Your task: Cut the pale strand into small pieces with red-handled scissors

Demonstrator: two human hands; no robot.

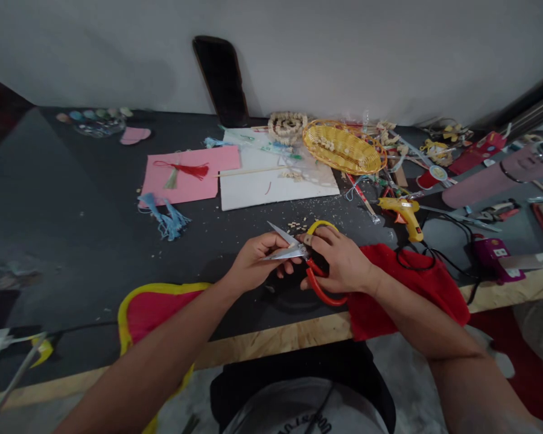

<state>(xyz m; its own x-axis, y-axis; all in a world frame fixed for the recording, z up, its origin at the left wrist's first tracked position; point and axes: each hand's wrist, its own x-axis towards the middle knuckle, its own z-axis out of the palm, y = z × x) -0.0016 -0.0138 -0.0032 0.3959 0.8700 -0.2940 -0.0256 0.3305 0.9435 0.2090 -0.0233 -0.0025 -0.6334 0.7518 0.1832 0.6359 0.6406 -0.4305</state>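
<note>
My right hand (341, 262) is wrapped round the handles of a pair of scissors (314, 265), one handle yellow and one red-orange. The blades stand apart and point left. Close by the blades, my left hand (262, 256) is closed with its fingertips pinched together. Whatever lies in that pinch is too small and too hidden by the blades to name. Small pale cut pieces (295, 226) are scattered on the dark tabletop just beyond the scissors.
Beyond my hands lie a white board (276, 191), pink paper (181, 193) with tassels, and a yellow basket (344, 147). A phone (221, 81) leans on the wall. On the right are a glue gun (402, 214), a pink bottle (489, 181) and red cloth (407, 289).
</note>
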